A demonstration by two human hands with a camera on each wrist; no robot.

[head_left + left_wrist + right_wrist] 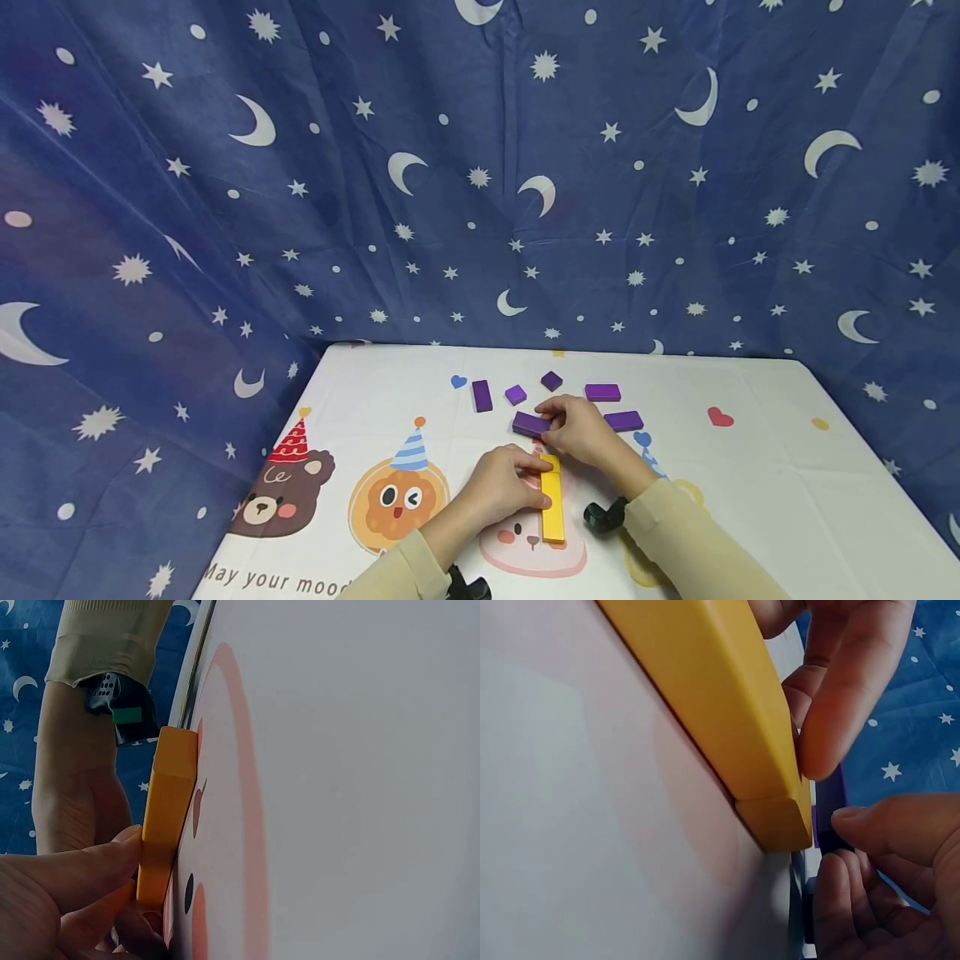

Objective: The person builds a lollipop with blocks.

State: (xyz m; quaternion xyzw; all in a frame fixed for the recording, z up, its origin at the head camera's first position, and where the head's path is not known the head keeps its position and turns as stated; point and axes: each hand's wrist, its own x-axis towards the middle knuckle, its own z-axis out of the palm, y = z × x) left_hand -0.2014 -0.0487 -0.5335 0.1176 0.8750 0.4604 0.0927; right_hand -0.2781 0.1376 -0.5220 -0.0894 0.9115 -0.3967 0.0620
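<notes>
Smooth yellow bar [552, 518] on printed white cloth [750, 500], purple block [528, 424] just beyond

The left hand [500, 486] holds the straight-edged bar from its left, a small yellow piece [776, 823] touching its far end; the right hand [585, 430] pinches the oblong block's right end.

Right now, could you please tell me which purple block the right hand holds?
The oblong purple block nearest the yellow pieces: the only one pinched by the right hand.

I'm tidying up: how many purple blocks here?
6: one purple block in the right hand; the others, left to right: one long block, two small blocks, two long blocks. The hand may hide more.
</notes>
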